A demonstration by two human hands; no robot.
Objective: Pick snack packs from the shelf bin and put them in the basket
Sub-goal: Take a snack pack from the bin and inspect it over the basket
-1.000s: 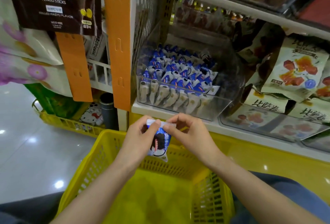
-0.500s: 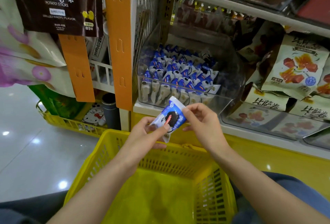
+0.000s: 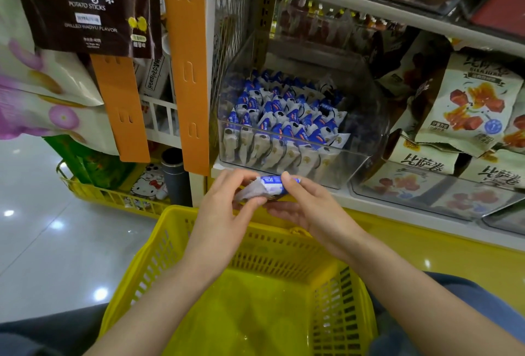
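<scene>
Both hands hold one snack pack (image 3: 268, 187) between them. The left hand (image 3: 224, 213) pinches the pack's silvery left end between thumb and curled fingers. The right hand (image 3: 308, 206) grips the blue right end, thumb on top and fingers underneath. The pack lies roughly level, its long side running left to right. It hangs just in front of the shelf edge (image 3: 397, 203), below the bin (image 3: 360, 134) and over the far rim of the basket (image 3: 159, 245). It touches neither the bin nor the basket.

The basket is yellow plastic with slotted walls and sits low and close to the person, between the forearms. The bin is clear plastic and stands on the shelf directly behind the hands. More packs (image 3: 284, 121) of the same blue and white kind fill it in upright rows, the front row pressed against its front wall.

To the right of the bin, pale snack bags (image 3: 477, 105) printed with red pieces are heaped in a neighbouring clear bin. To the left, two orange strips (image 3: 187, 57) hang down by the shelf post. A dark bag (image 3: 85, 6) marked "POTATO STICKS" hangs at upper left. Below it, a second yellow basket (image 3: 93, 192) stands on the shiny floor (image 3: 42, 242) holding assorted goods.
</scene>
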